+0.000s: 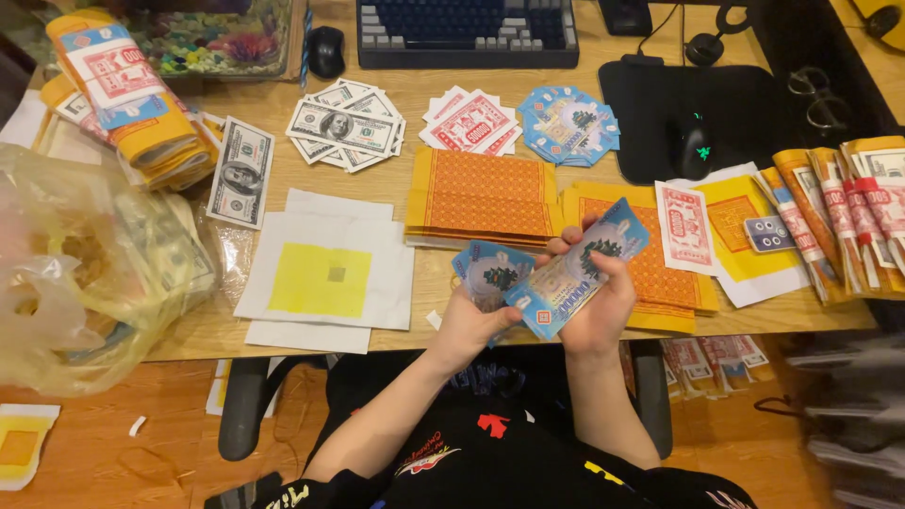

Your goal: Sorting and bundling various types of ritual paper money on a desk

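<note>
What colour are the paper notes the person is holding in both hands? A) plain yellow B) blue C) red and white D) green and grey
B: the left hand and right hand both hold the fanned blue notes, while the red-and-white, yellow and grey-green papers lie on the table.

Wooden desk, wood floor, perhaps chair.

Hidden from you: your left hand and right hand cover part of the blue notes. The keyboard is cut by the top edge; the yellow plastic bag, contents blurred, by the left edge; the rolled bundles by the right edge.
</note>
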